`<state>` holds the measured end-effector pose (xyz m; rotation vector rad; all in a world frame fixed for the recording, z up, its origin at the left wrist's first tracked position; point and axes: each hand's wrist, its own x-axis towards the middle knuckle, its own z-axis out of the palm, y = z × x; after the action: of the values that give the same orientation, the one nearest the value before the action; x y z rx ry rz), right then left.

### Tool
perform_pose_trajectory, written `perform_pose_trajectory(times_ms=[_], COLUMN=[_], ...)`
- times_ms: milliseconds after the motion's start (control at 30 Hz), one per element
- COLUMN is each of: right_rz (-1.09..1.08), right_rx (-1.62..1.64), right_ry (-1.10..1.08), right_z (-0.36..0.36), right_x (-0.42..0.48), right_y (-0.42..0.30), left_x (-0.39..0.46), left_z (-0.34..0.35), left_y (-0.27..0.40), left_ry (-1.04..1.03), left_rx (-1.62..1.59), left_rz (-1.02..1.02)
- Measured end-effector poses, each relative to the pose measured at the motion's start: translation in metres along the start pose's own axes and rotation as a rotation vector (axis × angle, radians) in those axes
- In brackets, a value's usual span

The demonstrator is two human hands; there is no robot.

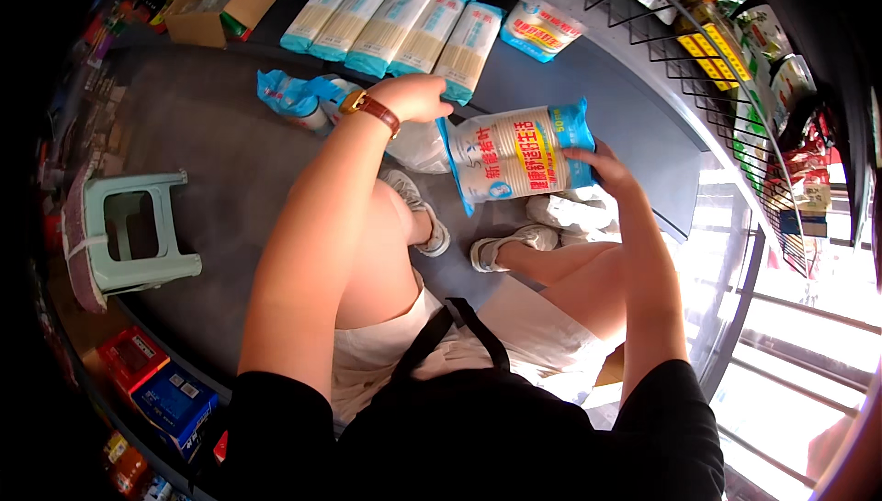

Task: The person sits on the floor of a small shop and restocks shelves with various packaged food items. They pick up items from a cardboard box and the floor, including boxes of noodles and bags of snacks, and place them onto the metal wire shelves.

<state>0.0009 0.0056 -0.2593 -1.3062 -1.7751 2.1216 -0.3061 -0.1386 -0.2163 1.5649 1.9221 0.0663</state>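
Note:
My right hand [606, 167] grips the right end of a plastic-wrapped pack of stacked disposable cups or bowls [517, 153], clear with blue ends and red printing. The pack lies sideways in the air above the floor. My left hand [413, 100], with a watch at its wrist, is by the pack's upper left corner, its fingers curled. Whether it pinches that corner is hard to see. Just beyond it, several packs of dried noodles [403, 22] lie side by side on a dark shelf [551, 84]. A similar printed pack [541, 31] sits to their right.
Under my left forearm are a blue-ended pack [296, 98] and a clear plastic bag [417, 146]. White bagged goods [572, 212] lie near my right foot. A pale green stool [141, 232] stands left. An open carton [227, 1] and a wire rack [696, 74] flank the shelf.

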Motion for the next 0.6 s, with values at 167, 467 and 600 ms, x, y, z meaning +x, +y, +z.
perform_pose_trajectory(times_ms=[167,467,600], right_rz=[-0.101,-0.132,-0.141], right_rx=[0.36,0.506,0.513], right_ry=[0.074,0.023,0.012], right_z=[0.012,0.032,0.042], right_x=[-0.035,-0.049,-0.052], right_y=[0.008,0.004,-0.002], left_x=[-0.012,-0.002,0.0], left_z=[-0.012,-0.007,-0.007], left_y=[0.012,0.01,0.002], left_ry=[-0.22,-0.242,-0.228], left_rx=[-0.155,-0.838,-1.014], left_rz=[-0.118,0.022,0.078])
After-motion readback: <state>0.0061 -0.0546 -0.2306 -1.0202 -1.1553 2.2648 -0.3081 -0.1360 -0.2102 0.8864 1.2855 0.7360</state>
